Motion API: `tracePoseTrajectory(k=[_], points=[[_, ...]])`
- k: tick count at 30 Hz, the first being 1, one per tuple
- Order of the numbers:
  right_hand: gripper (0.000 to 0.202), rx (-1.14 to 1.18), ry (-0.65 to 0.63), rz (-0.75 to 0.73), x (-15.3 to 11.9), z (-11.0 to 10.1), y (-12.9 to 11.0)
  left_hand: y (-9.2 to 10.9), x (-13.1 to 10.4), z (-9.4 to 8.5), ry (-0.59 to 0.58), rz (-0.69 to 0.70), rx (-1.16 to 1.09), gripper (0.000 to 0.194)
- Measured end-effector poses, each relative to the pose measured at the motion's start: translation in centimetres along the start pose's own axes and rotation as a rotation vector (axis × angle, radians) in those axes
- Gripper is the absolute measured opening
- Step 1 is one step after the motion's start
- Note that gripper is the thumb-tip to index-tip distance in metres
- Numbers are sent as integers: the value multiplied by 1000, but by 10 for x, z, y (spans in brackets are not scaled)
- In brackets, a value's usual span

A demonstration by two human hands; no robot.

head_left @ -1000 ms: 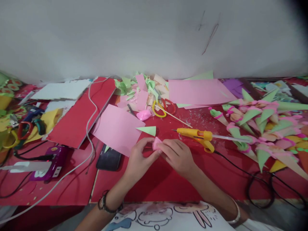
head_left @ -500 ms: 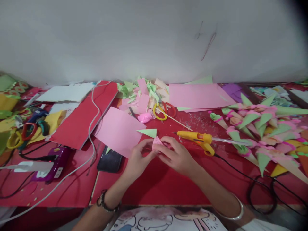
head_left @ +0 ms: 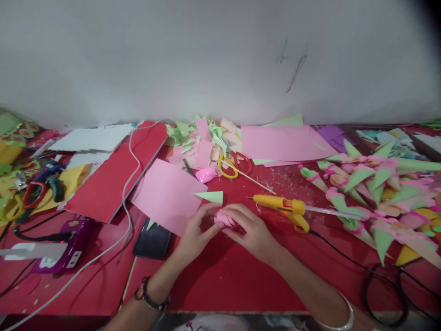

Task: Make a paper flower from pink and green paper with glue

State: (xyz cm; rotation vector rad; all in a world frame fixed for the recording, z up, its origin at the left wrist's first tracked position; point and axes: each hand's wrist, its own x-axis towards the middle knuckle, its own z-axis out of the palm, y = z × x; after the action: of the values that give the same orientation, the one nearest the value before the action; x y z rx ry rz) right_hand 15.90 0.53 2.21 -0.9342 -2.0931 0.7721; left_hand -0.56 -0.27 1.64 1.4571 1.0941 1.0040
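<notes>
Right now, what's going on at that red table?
A person's left hand and right hand hold a small piece of folded pink paper between their fingers, above the red table. Just beyond it lies a green paper cone, and a yellow glue gun rests to the right with a clear stick in its back. Farther right is a pile of green and pink paper cones. A black phone lies to the left, partly under a pink sheet.

Here's the small pink paper piece (head_left: 225,219), folded and curled in overlapping layers, pinched between the fingertips of both hands, held just above the red tabletop (head_left: 227,280)!
</notes>
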Motion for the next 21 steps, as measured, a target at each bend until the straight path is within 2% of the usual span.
tracePoseTrajectory(k=[6,11,13,17,21], points=[[31,-46,-3,-2,-8,2,3,1,1,-5,-73,-34,61,22],[27,15,-10,-2,-10,5,3,0,0,-13,-142,42,125,21],[25,57,-3,-4,-10,7,2,0,-2,-14,-165,27,115,21],[25,88,22,-4,-11,10,-1,-2,-5,-14,-216,-89,6,23],[24,33,60,-69,-13,10,-3,-3,-7,-12,-213,-115,-149,26]])
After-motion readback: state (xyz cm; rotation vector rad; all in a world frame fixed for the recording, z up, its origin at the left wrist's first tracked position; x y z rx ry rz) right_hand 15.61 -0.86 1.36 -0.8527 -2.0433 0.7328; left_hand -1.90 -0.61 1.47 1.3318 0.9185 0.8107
